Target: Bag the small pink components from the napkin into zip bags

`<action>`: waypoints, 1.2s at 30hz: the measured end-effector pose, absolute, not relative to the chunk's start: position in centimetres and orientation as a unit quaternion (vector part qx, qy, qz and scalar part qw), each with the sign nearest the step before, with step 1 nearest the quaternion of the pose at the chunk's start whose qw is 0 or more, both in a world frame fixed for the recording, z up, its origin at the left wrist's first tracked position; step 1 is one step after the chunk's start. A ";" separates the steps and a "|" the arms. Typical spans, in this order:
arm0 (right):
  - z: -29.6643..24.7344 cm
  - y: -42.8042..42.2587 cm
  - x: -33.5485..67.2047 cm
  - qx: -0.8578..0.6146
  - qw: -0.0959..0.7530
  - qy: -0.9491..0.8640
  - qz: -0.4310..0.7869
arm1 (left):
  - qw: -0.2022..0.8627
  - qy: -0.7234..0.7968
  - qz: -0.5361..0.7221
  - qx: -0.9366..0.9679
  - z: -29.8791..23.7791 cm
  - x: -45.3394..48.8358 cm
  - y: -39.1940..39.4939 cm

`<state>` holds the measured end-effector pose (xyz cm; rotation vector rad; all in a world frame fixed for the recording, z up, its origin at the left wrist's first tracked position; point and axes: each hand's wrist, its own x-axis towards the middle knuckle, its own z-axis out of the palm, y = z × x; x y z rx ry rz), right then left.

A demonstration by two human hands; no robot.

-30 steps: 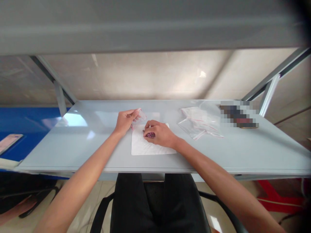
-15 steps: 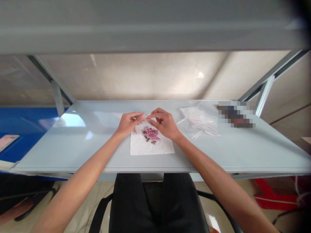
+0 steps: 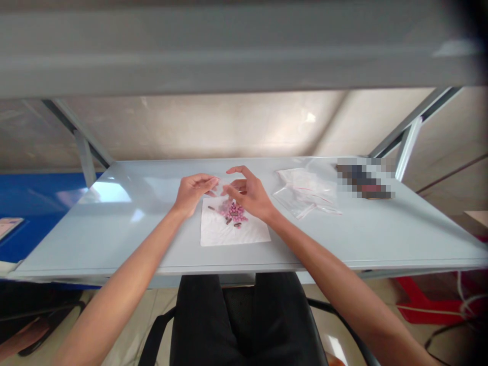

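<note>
Left fingers (image 3: 206, 183): pinching a clear pouch (image 3: 221, 187) above the white sheet's (image 3: 215, 235) far edge
Right fingers (image 3: 241, 169): wide, beside the pouch
Pink beads (image 3: 235, 211): heaped on the sheet

Beads (image 3: 235, 209) pink, bits (image 3: 238, 224) dk brn, sheet (image 3: 221, 235) wht, tbl (image 3: 343, 236) lt gry, trousers (image 3: 202, 315) blk.

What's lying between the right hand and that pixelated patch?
Clear plastic bags lie between the right hand and that patch, in the head view.
</note>
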<state>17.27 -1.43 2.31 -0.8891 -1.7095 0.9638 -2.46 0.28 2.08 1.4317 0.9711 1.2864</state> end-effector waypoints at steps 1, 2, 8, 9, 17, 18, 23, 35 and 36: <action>2.6 -1.1 17.1 -0.363 0.464 -0.704 0.397 | 0.467 0.397 0.529 0.587 2.0 -2.4 0.4; 2.8 -0.7 16.9 -0.362 0.456 -0.711 0.394 | 0.461 0.397 0.531 0.590 2.0 -2.4 0.5; 2.8 1.5 15.7 -0.360 0.457 -0.724 0.372 | 0.398 0.419 0.550 0.603 2.0 -2.6 0.6; 2.6 1.5 15.6 -0.362 0.463 -0.719 0.371 | 0.390 0.422 0.548 0.607 1.9 -2.6 0.6; 1.5 1.2 15.7 -0.369 0.491 -0.692 0.379 | 0.376 0.410 0.541 0.630 2.1 -2.6 0.5; 1.5 1.3 15.8 -0.370 0.493 -0.690 0.380 | 0.375 0.411 0.540 0.632 2.1 -2.6 0.4; 1.9 0.9 16.2 -0.359 0.504 -0.699 0.359 | 0.379 0.403 0.530 0.643 2.1 -2.4 0.1; 1.2 0.9 16.6 -0.355 0.520 -0.679 0.378 | 0.408 0.379 0.572 0.602 2.2 -2.2 0.5; 1.3 0.8 16.6 -0.347 0.526 -0.681 0.372 | 0.410 0.378 0.566 0.608 2.2 -2.1 0.4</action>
